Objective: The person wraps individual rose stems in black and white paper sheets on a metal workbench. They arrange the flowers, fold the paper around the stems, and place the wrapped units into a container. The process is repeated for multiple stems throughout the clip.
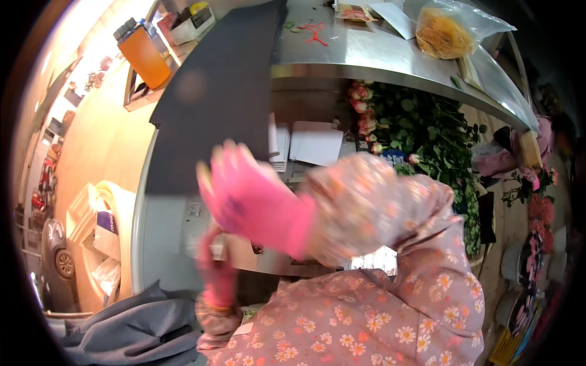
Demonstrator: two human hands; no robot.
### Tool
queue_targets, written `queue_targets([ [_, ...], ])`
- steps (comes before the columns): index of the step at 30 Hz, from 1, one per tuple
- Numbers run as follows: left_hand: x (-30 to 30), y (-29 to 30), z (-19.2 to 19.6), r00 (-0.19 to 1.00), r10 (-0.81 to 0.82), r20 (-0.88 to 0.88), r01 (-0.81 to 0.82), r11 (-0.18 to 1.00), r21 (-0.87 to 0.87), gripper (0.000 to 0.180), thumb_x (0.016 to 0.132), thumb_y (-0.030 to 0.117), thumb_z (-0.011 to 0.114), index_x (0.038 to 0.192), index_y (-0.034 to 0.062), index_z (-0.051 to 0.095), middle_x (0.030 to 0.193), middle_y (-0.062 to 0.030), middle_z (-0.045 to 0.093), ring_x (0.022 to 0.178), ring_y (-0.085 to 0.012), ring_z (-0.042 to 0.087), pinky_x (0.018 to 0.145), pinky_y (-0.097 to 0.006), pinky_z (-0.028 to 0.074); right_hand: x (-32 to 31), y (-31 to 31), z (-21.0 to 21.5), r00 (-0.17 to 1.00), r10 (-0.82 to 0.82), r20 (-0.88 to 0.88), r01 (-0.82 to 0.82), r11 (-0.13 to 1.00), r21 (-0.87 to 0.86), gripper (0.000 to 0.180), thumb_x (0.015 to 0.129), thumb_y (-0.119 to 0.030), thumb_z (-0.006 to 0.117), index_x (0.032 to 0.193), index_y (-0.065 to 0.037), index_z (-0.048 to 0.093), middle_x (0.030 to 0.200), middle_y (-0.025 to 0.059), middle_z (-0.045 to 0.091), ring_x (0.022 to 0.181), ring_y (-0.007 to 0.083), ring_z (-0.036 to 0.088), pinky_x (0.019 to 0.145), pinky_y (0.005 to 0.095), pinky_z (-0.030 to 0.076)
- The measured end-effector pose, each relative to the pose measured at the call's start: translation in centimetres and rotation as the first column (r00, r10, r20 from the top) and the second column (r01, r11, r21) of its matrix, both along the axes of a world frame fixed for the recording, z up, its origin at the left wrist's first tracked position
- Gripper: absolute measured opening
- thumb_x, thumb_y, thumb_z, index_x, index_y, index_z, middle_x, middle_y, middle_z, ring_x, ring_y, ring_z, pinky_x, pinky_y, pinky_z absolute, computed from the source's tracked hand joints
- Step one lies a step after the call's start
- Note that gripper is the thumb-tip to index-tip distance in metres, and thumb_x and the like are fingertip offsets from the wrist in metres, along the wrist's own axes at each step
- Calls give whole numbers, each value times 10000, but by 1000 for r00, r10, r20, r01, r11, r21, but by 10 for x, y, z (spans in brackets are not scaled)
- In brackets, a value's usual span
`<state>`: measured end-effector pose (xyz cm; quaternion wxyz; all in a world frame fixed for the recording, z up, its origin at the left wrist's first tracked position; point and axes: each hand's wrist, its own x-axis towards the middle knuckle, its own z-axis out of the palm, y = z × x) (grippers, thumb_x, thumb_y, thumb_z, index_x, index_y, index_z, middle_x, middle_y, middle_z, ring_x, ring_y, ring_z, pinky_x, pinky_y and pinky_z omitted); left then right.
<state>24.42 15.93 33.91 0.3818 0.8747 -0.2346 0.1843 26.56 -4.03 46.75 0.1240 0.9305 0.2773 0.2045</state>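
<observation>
Pink-gloved right hand (253, 204) is raised, blurred, fingers spread, holding nothing. Left hand (217, 274) hangs lower, nearer the body; grip cannot be told. Dark mat (213, 97) lies far, long axis near-to-far.

Clear bag (455, 27) of yellow material: bench, 1 o'clock. Orange container (145, 56) with dark lid: 11 o'clock. White box (108, 229) with blue label: 9 o'clock.
</observation>
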Motion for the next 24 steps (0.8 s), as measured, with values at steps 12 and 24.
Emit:
queue_targets([
  [12,95,-110,-48,133,-615,-778,914,380,-144,360,892,260,564,1191,60,546,1143,-105,587,1112,-235,519,953,-335,395,-60,-109,-53,24,569,-822,243,794,557,413,903,-333,486,1203,-48,480,845,102,643,779,318,632,731,400,508],
  [24,80,-134,-236,117,-513,-851,979,204,11,459,880,389,527,1225,87,508,1199,-176,525,1125,-351,496,925,-397,425,136,-273,-414,243,-297,-924,970,106,221,856,668,-702,605,1111,31,605,1035,221,597,920,302,573,813,381,451],
])
